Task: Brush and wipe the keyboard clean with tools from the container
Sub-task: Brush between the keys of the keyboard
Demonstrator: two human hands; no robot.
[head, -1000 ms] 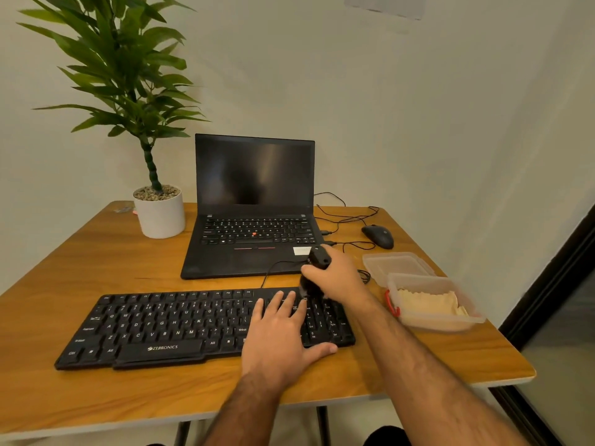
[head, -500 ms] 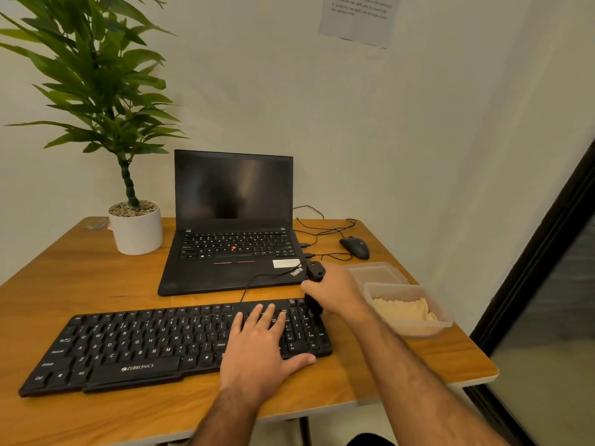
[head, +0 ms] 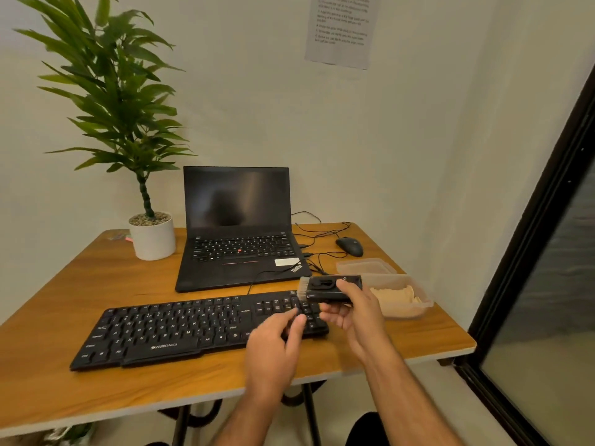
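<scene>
A black keyboard (head: pixel 180 329) lies along the front of the wooden table (head: pixel 96 284). My right hand (head: pixel 354 312) grips a black cleaning brush (head: pixel 331 288), held level above the keyboard's right end with its pale bristles pointing left. My left hand (head: pixel 273 346) hovers over the keyboard's right part, fingers loosely bent and reaching toward the brush, holding nothing. The clear plastic container (head: pixel 415 296) sits at the right edge with a beige cloth (head: pixel 394 296) inside.
An open black laptop (head: pixel 238 239) stands behind the keyboard, with a potted plant (head: pixel 151 235) to its left. A black mouse (head: pixel 349 246) and cables lie at the back right. The container's lid (head: pixel 365 266) rests behind it. A dark door frame runs down the right.
My right hand has lifted the brush off the keyboard and turned it level. My left hand has come off the keys and curled toward the brush. The camera tilted up.
</scene>
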